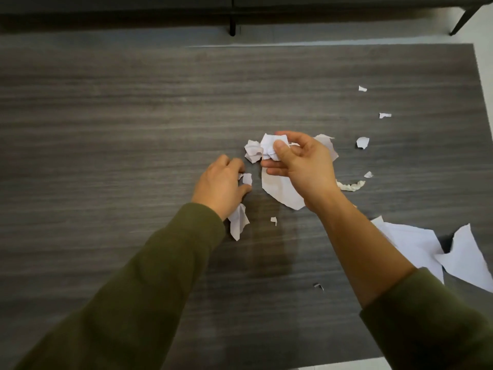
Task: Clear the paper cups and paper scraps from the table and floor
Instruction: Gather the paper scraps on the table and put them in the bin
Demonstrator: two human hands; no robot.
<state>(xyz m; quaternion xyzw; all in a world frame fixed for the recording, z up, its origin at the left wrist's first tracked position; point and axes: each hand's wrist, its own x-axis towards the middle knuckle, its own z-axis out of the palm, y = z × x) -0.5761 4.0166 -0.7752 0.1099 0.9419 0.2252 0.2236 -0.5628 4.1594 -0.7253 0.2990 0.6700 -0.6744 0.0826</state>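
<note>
Sleeves (160,276), left hand (221,182) pinching scrap (247,178), right hand (301,166) gripping wad (268,146)

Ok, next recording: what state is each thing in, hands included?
Left hand: pinches a small white paper scrap.
Right hand: grips a crumpled white paper wad.
Large torn white paper sheets: lying flat on the table.
Small white torn bits: scattered loose on the right.
Dark grey wood-grain table: littered with paper.

Torn paper scraps (282,193) lie scattered on the dark wood-grain table (133,116).
</note>
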